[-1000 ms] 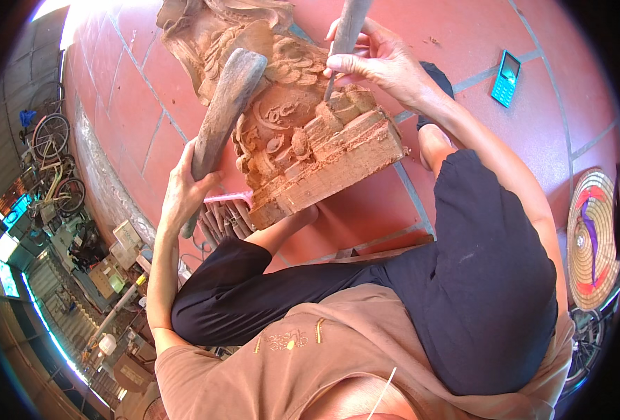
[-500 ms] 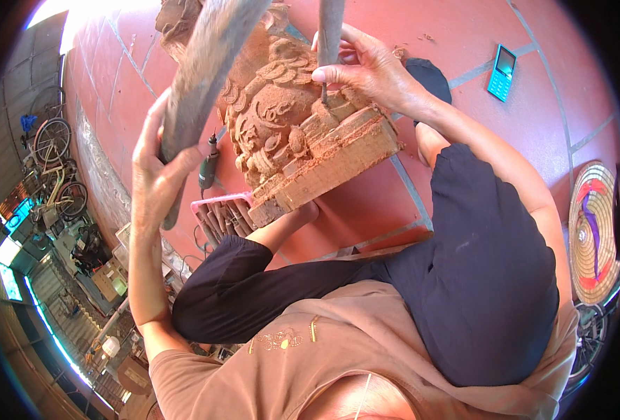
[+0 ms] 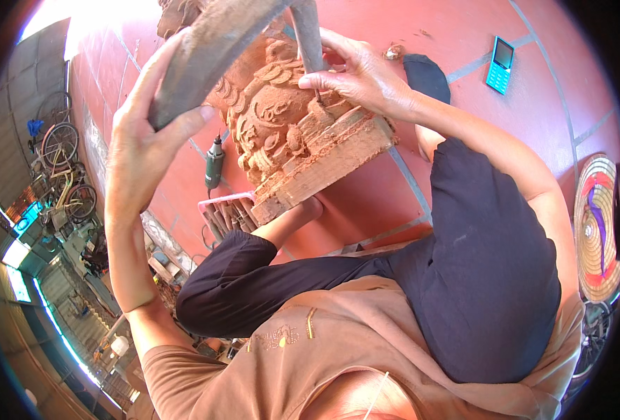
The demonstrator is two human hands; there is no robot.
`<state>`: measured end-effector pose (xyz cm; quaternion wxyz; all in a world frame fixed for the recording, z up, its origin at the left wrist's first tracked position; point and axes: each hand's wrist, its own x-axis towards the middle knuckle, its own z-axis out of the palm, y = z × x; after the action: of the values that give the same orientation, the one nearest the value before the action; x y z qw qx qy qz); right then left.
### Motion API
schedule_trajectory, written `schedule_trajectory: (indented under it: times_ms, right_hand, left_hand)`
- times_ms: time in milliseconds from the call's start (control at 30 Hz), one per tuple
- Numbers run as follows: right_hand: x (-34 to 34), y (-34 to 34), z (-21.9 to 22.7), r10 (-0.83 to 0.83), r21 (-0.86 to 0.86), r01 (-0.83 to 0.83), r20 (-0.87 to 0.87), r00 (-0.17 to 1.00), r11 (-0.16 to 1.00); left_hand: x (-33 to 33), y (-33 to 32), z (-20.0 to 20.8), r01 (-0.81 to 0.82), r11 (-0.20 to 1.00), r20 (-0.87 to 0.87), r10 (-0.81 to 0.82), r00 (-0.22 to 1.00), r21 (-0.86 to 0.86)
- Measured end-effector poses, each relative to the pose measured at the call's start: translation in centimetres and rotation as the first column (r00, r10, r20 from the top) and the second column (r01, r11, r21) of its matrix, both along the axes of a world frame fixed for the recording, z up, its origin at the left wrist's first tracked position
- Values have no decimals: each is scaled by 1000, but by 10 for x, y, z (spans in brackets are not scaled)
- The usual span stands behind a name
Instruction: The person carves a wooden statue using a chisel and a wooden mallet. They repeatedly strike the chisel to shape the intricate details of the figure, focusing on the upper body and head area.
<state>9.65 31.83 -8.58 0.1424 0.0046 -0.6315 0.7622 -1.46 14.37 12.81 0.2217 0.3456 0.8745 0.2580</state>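
My left hand (image 3: 142, 140) is wrapped round a thick, greyish wooden mallet (image 3: 212, 59), which slants up to the right. Its far end meets or overlaps the top of a chisel (image 3: 308, 38) in the picture. Fingers and thumb of my right hand (image 3: 359, 73) grip the chisel, which stands nearly upright, its tip on the carved edge of a brown wood carving (image 3: 275, 112). Rounded, scaly relief covers the carving, and its flat block base (image 3: 324, 168) is turned toward me. The mallet hides part of the carving's upper left.
A green rotary tool (image 3: 215, 164) lies left of the carving, by a pink-rimmed tray of several chisels (image 3: 229, 213). On the red tiles at right is a blue keypad phone (image 3: 500, 65). A round woven item (image 3: 595, 227) stands far right; bicycles (image 3: 60, 147) are at far left.
The mallet has swung flatter and to the right, so its far end now meets the chisel top in view. My left hand has shifted left and the chisel leans slightly more left.
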Motion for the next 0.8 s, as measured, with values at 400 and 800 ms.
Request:
schedule_trajectory:
  times_ms: [400, 800]
  right_hand:
    - [2, 1, 7, -17, 221, 27, -45, 999, 975]
    - [2, 7, 8, 43, 240, -51, 37, 998, 969]
  left_hand:
    - [12, -1, 16, -5, 991, 14, 7, 1000, -134]
    - [16, -3, 14, 92, 983, -125, -112, 986, -159]
